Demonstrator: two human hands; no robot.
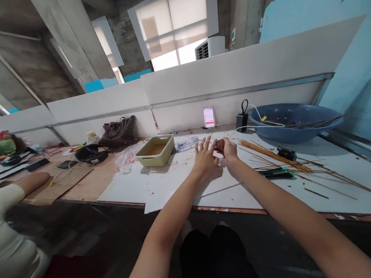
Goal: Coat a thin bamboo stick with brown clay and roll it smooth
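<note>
dark cutter (274, 174), green-edged, lies right of the hands, presumably parked within reach. left hand (204, 155) — fingers spread, no grip visible; whether its fingertips touch the lump, can't tell. right hand (230, 150) closed round a small brown lump (220, 145), held between both hands above white sheeting (163, 183), probably so either can get at it. lump rough-looking, irregular. beside it, thin tan sticks (260, 149), slender, fanned loosely. pale yellow tub (156, 159) to the left — rectangular, plastic-looking. round blue basin (278, 136) right, smooth-walled. farthest: lit phone (208, 117), upright, likely for viewing.
</note>
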